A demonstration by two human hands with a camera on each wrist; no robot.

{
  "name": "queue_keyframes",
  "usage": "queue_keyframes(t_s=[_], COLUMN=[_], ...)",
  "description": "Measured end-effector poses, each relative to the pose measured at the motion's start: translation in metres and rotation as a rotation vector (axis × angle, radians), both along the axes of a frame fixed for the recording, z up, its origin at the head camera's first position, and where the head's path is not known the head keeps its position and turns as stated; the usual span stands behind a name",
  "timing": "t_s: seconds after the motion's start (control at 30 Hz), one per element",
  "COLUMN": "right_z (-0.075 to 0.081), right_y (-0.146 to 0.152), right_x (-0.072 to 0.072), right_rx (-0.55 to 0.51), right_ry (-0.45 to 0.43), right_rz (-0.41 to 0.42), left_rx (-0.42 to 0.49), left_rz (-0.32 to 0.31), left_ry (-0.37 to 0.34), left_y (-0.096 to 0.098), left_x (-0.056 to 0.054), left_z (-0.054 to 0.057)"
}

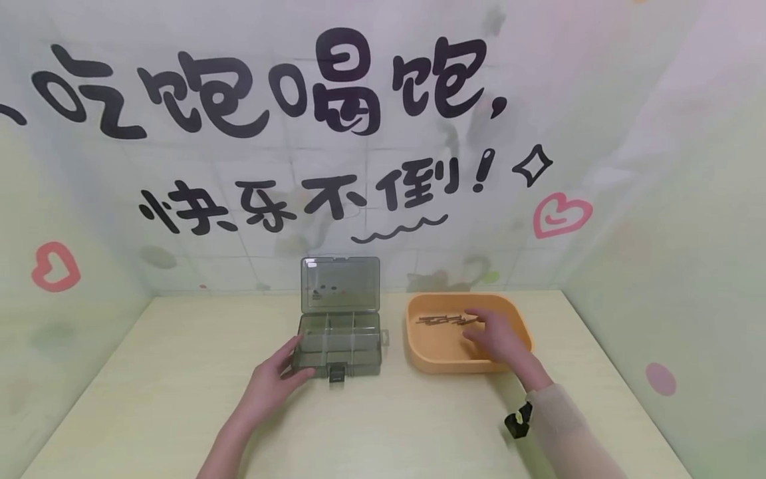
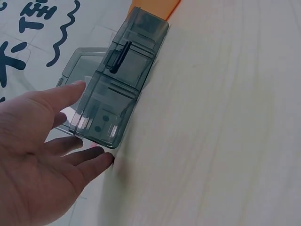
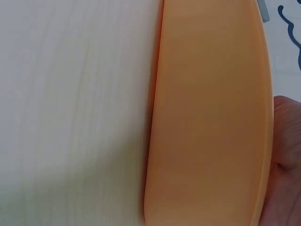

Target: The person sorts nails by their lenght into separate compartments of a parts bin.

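A translucent grey-green compartment box (image 1: 353, 368) stands on the table with its lid (image 1: 341, 286) raised against the wall side and a dark latch (image 1: 337, 374) at its front. My left hand (image 1: 270, 386) is at the box's left side, thumb near the front corner and fingers loosely spread; the left wrist view shows the palm (image 2: 37, 155) beside the box end. To the right, an orange tray (image 1: 455, 366) contains several thin dark screws (image 1: 439, 320). Over the tray reaches my right hand (image 1: 499, 339), fingers and thumb apart beside the screws. In the right wrist view the tray wall (image 3: 211, 113) hides the fingertips.
The pale wooden table (image 1: 407, 426) runs up to a printed wall covering (image 1: 251, 166) with black lettering. More of this covering rises at the left and right sides. A black strap piece (image 1: 518, 420) sits at my right wrist, beside the sleeve (image 1: 562, 419).
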State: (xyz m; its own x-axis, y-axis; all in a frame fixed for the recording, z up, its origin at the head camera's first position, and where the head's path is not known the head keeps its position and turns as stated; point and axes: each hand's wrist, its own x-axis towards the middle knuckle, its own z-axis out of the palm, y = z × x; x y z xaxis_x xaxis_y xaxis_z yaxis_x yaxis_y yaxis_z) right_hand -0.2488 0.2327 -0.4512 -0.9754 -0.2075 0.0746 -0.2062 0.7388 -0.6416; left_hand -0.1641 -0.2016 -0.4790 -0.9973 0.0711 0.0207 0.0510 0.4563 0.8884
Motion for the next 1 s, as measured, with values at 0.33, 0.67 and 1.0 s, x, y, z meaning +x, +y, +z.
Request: queue_keyframes(t_s=[0.33,0.67,1.0], right_z=[-0.009,-0.019,-0.019], right_y=[0.014,0.023,0.021], right_x=[-0.023,-0.030,-0.034], right_rx=[0.055,0.099,0.117], right_ry=[0.071,0.146,0.132], right_rz=[-0.015,-0.016,-0.020], left_rx=[-0.010,-0.012,-0.008], left_rz=[0.039,0.049,0.068], left_ry=[0.036,0.017,0.036], left_y=[-0.002,-0.005,-0.008], left_x=[-0.001,0.000,-0.001], left_z=[-0.011,-0.014,-0.014])
